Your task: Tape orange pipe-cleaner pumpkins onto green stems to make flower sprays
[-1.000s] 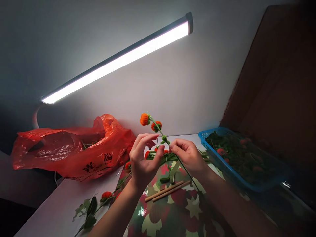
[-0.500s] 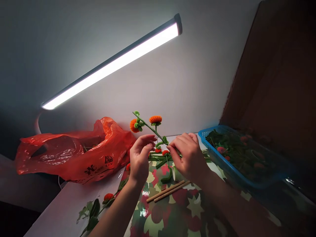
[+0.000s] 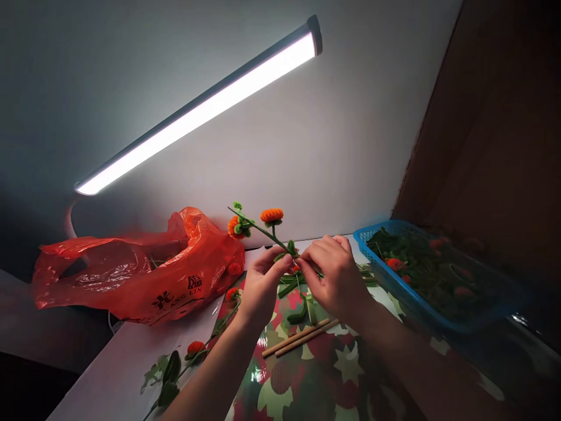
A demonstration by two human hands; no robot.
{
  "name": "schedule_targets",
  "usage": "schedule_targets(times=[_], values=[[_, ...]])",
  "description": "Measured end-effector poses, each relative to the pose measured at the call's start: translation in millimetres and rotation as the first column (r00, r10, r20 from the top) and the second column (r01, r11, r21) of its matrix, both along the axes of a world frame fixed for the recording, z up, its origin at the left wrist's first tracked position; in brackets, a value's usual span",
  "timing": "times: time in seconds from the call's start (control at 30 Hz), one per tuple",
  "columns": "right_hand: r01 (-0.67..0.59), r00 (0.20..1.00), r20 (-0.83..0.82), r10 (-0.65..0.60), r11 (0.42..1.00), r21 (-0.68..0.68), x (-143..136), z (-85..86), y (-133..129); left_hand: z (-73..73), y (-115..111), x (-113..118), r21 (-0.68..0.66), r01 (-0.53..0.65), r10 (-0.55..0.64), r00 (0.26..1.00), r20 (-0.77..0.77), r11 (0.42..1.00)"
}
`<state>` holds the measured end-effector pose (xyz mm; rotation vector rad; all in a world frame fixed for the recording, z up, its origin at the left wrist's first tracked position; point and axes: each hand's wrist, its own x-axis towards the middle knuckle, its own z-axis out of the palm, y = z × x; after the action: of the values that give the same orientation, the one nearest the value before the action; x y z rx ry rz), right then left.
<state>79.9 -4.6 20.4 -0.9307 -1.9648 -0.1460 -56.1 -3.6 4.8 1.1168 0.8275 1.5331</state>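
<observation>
Blue basket, three o'clock: leaves, orange blooms. Red bag, nine o'clock: some greenery. Right hand pinches stem; left hand, fingers closed on leaf.

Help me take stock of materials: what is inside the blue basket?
Green foliage and orange flower heads show in the blue basket; anything beneath them is covered. Its right part is dim.

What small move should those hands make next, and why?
Perhaps the left hand should gently bend the small fuzzy green leaf nearest it into shape: it is right at that leaf, while the right hand pinches the thin green stem close by.
</observation>
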Motion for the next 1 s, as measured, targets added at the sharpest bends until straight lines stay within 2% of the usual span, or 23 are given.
schedule_targets(times=[0.13, 0.37, 0.47, 0.57, 0.63, 0.73, 0.83, 1.0], values=[[-0.074, 0.982, -0.186, 0.044, 0.985, -0.155, -0.6, 1.6, -0.3, -5.3, 2.2, 0.8, 0.026, -0.015, 0.014, 1.0, 0.018, 1.0], [-0.213, 0.942, -0.323, 0.096, 0.913, -0.349, 1.6, 6.8, -2.7, -3.5, 0.0, 0.0, 0.012, 0.049, -0.049, 0.999, 0.019, 0.999], [-0.286, 0.919, -0.38, 0.106, 0.842, -0.458, 2.9, 11.5, -7.2, -0.6, -3.2, 3.1, 0.029, 0.06, -0.062, 0.996, 0.067, 0.998], [-0.398, 0.883, -0.448, 0.137, 0.726, -0.561, 3.3, 14.5, -11.0, 1.0, -5.4, 7.8, 0.005, 0.126, -0.125, 0.974, 0.19, 0.992], [-0.432, 0.867, -0.478, 0.139, 0.686, -0.585, 3.2, 14.6, -11.4, 0.7, -5.5, 10.0, -0.024, 0.174, -0.163, 0.955, 0.247, 0.984], [-0.427, 0.866, -0.484, 0.126, 0.689, -0.585, 3.7, 12.8, -8.7, -0.6, -4.4, 11.5, -0.055, 0.205, -0.184, 0.947, 0.264, 0.977], [-0.412, 0.882, -0.449, 0.145, 0.698, -0.585, 4.7, 10.7, -4.8, -1.1, -3.4, 12.0, -0.059, 0.162, -0.142, 0.956, 0.256, 0.985], [-0.302, 0.927, -0.358, 0.111, 0.787, -0.538, 5.8, 11.6, -4.7, 0.2, -3.6, 12.3, -0.066, 0.069, -0.054, 0.977, 0.206, 0.995]])
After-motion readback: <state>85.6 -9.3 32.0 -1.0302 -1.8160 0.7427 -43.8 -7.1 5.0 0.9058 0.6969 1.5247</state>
